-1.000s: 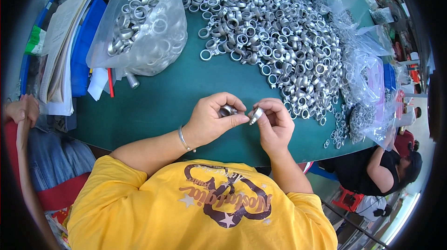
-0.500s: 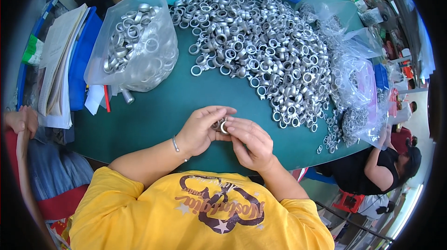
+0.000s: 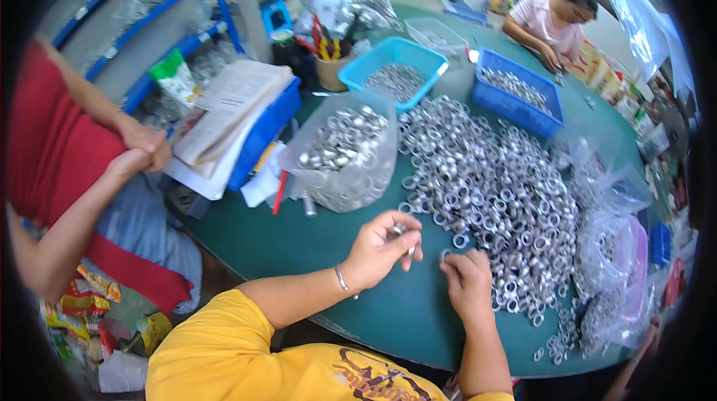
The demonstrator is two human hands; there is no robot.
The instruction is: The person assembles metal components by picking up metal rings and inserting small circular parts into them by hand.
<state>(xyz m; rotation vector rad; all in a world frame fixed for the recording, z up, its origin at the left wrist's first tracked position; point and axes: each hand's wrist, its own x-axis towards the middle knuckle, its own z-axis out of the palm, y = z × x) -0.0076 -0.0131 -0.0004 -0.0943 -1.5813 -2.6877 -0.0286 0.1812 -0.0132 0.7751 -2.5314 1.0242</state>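
My left hand [image 3: 376, 253] is curled above the green table [image 3: 396, 311], closed around a few small metal rings [image 3: 399, 229] whose edges show between thumb and fingers. To its right, my right hand [image 3: 470, 285] pinches one metal ring [image 3: 445, 255] between thumb and fingertips, low over the tabletop. Just beyond the right hand spreads a large heap of silvery metal rings [image 3: 497, 184], many with a small lug on the side. A clear plastic bag [image 3: 347, 196] with more shiny metal pieces stands beyond the left hand.
Behind the heap are a light-blue basket [image 3: 403, 50] and a dark-blue bin [image 3: 523, 113] of small parts. Papers [image 3: 231, 102] lie on a blue tray at left. Clear bags [image 3: 605, 252] line the right. One person [image 3: 67, 140] stands left; another [image 3: 553, 24] sits far right.
The view has swung left and up. My hands, together at one ring before, are now apart; the right one has moved toward the heap with a ring in its fingers.
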